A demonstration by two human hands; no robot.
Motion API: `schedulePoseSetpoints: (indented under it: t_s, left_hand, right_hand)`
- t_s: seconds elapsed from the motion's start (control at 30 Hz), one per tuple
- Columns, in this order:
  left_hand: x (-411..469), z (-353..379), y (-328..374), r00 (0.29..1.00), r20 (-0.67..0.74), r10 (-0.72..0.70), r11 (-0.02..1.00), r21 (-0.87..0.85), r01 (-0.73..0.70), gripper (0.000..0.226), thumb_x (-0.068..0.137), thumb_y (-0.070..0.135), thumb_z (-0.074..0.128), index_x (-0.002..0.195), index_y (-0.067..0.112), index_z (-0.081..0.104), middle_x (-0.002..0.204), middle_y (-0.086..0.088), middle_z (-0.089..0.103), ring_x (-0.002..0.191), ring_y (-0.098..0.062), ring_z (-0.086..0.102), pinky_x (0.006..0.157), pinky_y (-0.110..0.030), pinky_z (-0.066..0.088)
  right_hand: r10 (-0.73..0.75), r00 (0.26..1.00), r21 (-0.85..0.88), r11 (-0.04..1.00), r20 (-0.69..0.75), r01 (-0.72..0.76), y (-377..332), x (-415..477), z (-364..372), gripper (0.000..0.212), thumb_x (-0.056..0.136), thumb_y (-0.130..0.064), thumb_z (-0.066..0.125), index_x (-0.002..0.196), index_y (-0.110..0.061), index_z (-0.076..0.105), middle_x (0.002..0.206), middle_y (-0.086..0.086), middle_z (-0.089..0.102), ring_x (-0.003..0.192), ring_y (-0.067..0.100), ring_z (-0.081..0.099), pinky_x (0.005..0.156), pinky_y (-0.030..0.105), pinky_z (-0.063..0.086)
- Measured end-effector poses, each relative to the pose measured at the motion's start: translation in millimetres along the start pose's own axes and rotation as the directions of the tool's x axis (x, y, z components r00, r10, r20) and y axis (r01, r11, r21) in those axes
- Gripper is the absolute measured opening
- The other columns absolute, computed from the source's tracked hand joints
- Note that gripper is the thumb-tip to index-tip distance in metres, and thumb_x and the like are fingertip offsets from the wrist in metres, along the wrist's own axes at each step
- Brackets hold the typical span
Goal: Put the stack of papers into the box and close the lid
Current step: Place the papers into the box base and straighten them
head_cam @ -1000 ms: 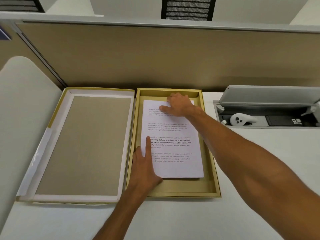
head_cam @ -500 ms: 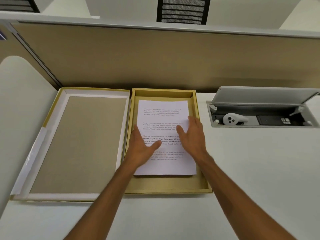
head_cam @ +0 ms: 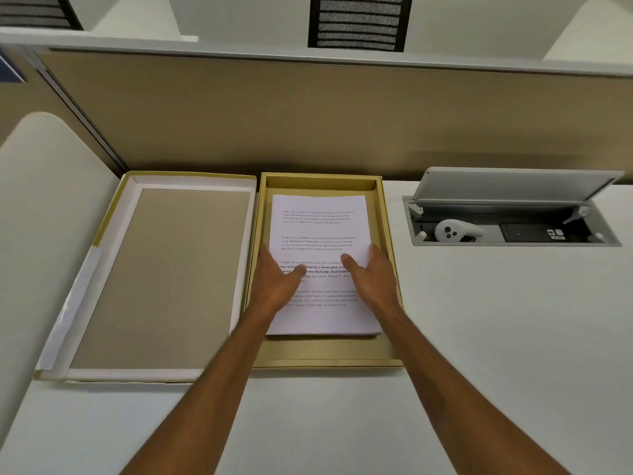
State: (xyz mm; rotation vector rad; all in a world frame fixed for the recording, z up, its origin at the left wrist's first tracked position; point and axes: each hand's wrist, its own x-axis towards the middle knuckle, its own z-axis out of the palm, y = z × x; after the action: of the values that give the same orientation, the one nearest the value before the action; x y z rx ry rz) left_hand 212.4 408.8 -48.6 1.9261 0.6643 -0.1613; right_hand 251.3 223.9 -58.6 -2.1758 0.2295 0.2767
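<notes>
A white stack of printed papers (head_cam: 320,231) lies flat inside the shallow tan box (head_cam: 325,354) at the middle of the desk. The box's lid (head_cam: 161,279) lies open and inside-up to the left, hinged against the box's left wall. My left hand (head_cam: 275,286) rests on the stack's left edge with its thumb across the text. My right hand (head_cam: 371,279) rests on the stack's right edge, fingers spread, thumb on the page. Neither hand grips anything.
A tan partition wall (head_cam: 308,118) rises right behind the box and lid. To the right, a cable hatch (head_cam: 513,221) stands open in the white desk (head_cam: 496,337), with a white controller (head_cam: 455,231) inside it. A mesh chair back (head_cam: 358,22) shows beyond the partition.
My right hand drew back from the stack's far end to its right edge. My left hand shifted a little up the left edge. The papers stayed in the box.
</notes>
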Motion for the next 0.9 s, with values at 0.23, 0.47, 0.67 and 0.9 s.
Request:
schedulePoseSetpoints:
  t_s: [0.23,0.47,0.67,0.9]
  left_hand:
    - [1.4,-6.3,-0.7,0.999,0.037,0.000,0.999,0.050,-0.002,0.075,0.086,0.032,0.072,0.148,0.018,0.030,0.142,-0.003,0.056,0.122,-0.024,0.058,0.090,-0.035,0.048]
    - [-7.0,-9.9,0.9,0.997,0.061,0.053,0.994,0.093,-0.059,0.084,0.089,0.029,0.071,0.153,0.015,0.020,0.150,-0.005,0.048,0.132,-0.026,0.050,0.101,-0.039,0.044]
    - [-27.8,-22.0,-4.1,0.993,-0.007,0.116,0.991,0.071,-0.116,0.083,0.093,0.028,0.067,0.157,0.015,0.017,0.156,-0.007,0.041,0.139,-0.026,0.044,0.102,-0.030,0.036]
    - [-52.5,-35.3,-10.3,0.977,-0.180,0.112,0.993,-0.009,-0.116,0.060,0.092,0.023,0.068,0.145,0.016,0.041,0.146,-0.007,0.053,0.130,-0.025,0.053,0.090,-0.026,0.043]
  right_hand:
    - [-0.011,1.000,-0.010,1.000,0.026,0.011,-0.3,-2.2,-5.7,0.055,0.091,-0.047,0.063,0.134,-0.015,0.050,0.134,0.004,0.060,0.118,0.024,0.058,0.095,0.041,0.051]
    - [-0.068,0.998,-0.017,0.998,-0.004,0.068,-3.2,-7.8,-6.7,0.056,0.096,-0.043,0.059,0.140,-0.011,0.045,0.140,0.008,0.055,0.125,0.027,0.055,0.099,0.039,0.050]
    - [-0.178,0.981,-0.134,0.977,-0.077,0.167,-4.2,-28.4,-6.0,0.061,0.098,-0.044,0.054,0.149,-0.016,0.035,0.153,0.007,0.043,0.137,0.027,0.044,0.108,0.039,0.039]
    - [-0.389,0.921,-0.277,0.883,0.021,0.379,3.0,-87.8,11.0,0.065,0.099,-0.045,0.050,0.154,-0.019,0.026,0.160,0.003,0.032,0.143,0.017,0.032,0.115,0.035,0.029]
